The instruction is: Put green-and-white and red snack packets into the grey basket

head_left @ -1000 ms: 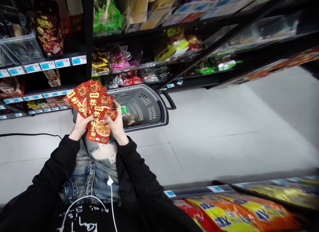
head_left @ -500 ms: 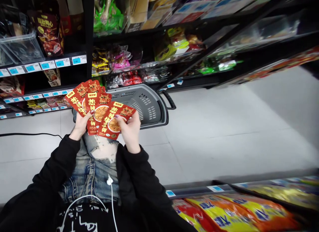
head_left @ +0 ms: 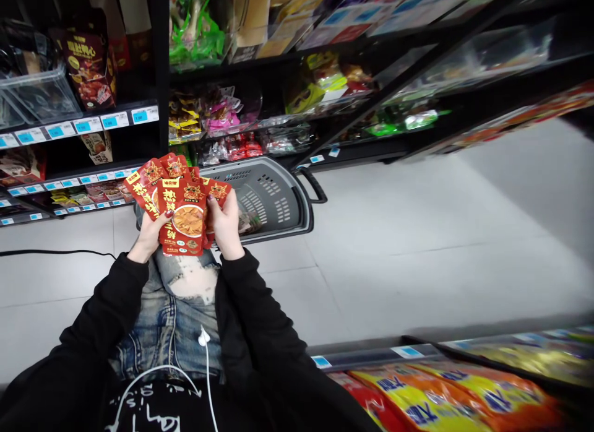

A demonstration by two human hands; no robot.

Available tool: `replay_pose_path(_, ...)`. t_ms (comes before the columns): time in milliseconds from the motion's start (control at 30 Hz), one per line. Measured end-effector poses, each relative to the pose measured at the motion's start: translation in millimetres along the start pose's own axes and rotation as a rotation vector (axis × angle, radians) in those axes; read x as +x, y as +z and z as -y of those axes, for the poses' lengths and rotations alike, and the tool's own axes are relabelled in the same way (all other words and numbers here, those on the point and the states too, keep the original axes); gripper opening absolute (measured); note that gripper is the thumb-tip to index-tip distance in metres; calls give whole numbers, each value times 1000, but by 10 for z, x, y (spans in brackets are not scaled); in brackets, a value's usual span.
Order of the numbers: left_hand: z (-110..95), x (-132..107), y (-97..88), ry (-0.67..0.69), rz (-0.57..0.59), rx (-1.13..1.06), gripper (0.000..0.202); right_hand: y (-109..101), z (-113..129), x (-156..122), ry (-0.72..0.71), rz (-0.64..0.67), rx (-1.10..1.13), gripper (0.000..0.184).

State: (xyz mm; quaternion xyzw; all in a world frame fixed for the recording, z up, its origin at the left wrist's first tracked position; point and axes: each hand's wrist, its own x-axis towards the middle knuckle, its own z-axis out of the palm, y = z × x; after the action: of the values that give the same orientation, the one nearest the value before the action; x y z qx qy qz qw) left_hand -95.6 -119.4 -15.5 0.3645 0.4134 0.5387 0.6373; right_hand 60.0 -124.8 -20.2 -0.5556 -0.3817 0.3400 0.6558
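Several flat red snack packets (head_left: 188,221), printed with a cartoon bull and a bowl of food, are fanned out above my knees. My left hand (head_left: 151,235) grips the fan at its lower left edge, thumb across the front. At the right side, my right hand (head_left: 225,226) pinches a red packet (head_left: 217,189) that is partly tucked behind the front one. Behind the packets stands a grey shopping basket (head_left: 278,200); its left part is hidden by the packets and my right hand, and some small wrapped items show inside it.
Black shelves with price labels (head_left: 60,130) and bagged snacks run along the far side. A black basket handle (head_left: 314,184) sticks out to the right. Yellow and orange bags (head_left: 417,395) lie on a shelf at the lower right. A black cable (head_left: 55,251) crosses the floor at left.
My right hand has moved left with its packet, which has gone from in front of the fan to partly behind it. My left hand has hardly moved.
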Motion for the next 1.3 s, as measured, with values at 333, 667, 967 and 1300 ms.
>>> replay_pose_path(333,-23,26,-21,-106,66,12,51,182,94,-153,43,335,147,76)
replay_pose_path(667,-56,-10,54,-37,55,-8,49,84,311,-254,-122,229,-97,79)
replay_pose_path(967,-26,21,60,-14,22,-66,58,78,324,-348,-145,87,-223,32)
replay_pose_path(1300,-62,7,88,-7,-78,-82,49,-257,374,-87,11,-228,182,31)
